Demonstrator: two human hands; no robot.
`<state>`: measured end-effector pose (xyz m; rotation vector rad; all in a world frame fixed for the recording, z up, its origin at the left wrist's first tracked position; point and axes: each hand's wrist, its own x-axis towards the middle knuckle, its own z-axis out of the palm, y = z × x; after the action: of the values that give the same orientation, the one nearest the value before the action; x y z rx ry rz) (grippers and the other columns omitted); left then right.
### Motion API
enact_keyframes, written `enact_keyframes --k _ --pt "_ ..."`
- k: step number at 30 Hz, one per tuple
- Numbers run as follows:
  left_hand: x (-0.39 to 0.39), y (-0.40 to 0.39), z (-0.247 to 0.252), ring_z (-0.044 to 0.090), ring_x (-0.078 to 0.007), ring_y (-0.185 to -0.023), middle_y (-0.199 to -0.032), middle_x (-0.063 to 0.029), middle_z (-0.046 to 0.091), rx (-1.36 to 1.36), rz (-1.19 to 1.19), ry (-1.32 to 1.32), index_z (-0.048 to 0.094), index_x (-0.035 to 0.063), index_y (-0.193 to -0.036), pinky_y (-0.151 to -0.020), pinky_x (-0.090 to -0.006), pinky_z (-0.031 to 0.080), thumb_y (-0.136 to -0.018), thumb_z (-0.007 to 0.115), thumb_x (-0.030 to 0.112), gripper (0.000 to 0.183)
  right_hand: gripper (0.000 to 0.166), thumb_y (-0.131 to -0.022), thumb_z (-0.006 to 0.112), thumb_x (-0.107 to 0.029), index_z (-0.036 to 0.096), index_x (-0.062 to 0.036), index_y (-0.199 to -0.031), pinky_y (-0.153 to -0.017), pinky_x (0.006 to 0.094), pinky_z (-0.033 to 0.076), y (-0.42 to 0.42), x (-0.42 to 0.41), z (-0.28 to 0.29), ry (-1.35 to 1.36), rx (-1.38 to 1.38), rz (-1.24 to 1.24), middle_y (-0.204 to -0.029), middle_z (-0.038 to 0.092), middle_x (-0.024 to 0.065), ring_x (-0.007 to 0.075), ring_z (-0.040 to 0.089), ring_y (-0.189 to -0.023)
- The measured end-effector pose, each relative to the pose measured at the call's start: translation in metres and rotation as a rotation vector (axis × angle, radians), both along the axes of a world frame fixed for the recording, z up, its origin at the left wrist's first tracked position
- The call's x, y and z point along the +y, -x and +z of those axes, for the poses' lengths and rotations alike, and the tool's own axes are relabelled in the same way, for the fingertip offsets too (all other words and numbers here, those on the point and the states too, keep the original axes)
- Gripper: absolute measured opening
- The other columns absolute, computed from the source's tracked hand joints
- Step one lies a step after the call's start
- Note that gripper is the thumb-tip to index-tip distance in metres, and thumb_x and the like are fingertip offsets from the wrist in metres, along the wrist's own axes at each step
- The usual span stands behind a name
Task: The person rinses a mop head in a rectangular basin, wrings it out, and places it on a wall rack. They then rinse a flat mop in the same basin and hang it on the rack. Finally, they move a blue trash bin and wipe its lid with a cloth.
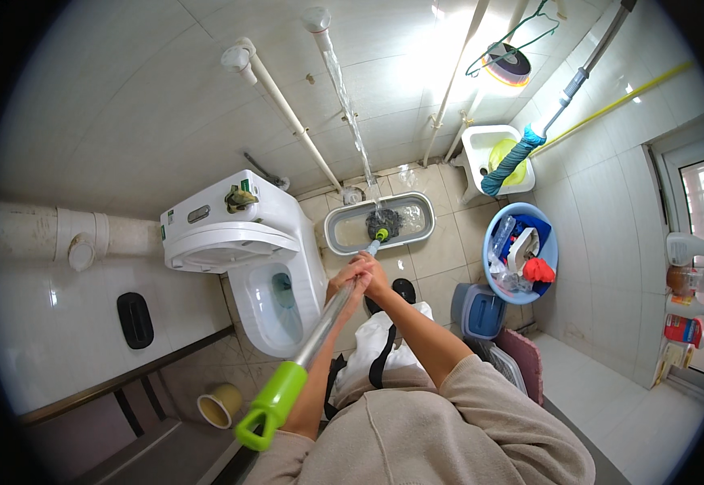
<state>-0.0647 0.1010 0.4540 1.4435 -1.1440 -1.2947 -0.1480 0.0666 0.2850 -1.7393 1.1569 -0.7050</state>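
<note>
My left hand (343,284) and my right hand (377,277) are closed together around the metal pole of a mop (326,321). The pole's bright green end grip (273,400) slants back past my left forearm. At the far end, a dark grey mop head (384,224) sits in a long oval bucket (422,239), white and grey, holding cloudy water. A stream of water (352,121) pours from a white wall pipe (317,24) onto the mop head. The fingers overlap, so part of each hand is hidden.
A white toilet (312,273) with raised lid stands left of the bucket. To the right are a blue basin (490,267) of mixed items, a blue plastic bin (484,312) and a white sink (472,142). Above that sink hangs a twist mop (512,160). A yellow container (230,397) lies lower left.
</note>
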Motion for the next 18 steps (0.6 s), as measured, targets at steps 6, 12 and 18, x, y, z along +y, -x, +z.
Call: enact_keyframes --k 6,12,18 --pt "-0.016 -0.028 0.095 0.057 -0.0117 -0.082 -0.096 -0.0083 0.062 0.053 0.06 -0.032 0.062 -0.0007 -0.102 -0.077 -0.0235 0.045 -0.081 0.063 0.007 0.023 0.02 -0.064 0.065 -0.014 0.065 -0.0064 -0.082 -0.088 0.0445 0.039 -0.028 -0.024 0.135 0.066 -0.036 -0.038 -0.097 0.063 0.0103 0.031 0.052 -0.101" --pt "-0.009 -0.052 0.176 0.058 -0.0122 -0.081 -0.1 -0.011 0.063 0.026 -0.06 0.109 0.061 -0.0016 -0.103 -0.072 -0.0239 0.046 -0.08 0.063 0.005 0.024 0.017 -0.065 0.063 -0.009 0.064 -0.0083 -0.082 -0.092 0.0486 0.037 -0.035 -0.021 0.23 0.048 -0.047 0.081 -0.097 0.063 0.0086 0.0283 0.056 -0.096" --pt "-0.031 -0.067 0.138 0.055 -0.0154 -0.097 -0.113 -0.0117 0.059 0.042 -0.169 0.022 0.063 0.0012 -0.101 -0.081 -0.0264 0.045 -0.081 0.063 0.006 0.02 0.022 -0.067 0.062 -0.009 0.063 -0.0106 -0.089 -0.085 0.0432 0.042 -0.04 -0.034 0.182 -0.044 -0.035 0.042 -0.094 0.061 0.0091 0.029 0.055 -0.093"
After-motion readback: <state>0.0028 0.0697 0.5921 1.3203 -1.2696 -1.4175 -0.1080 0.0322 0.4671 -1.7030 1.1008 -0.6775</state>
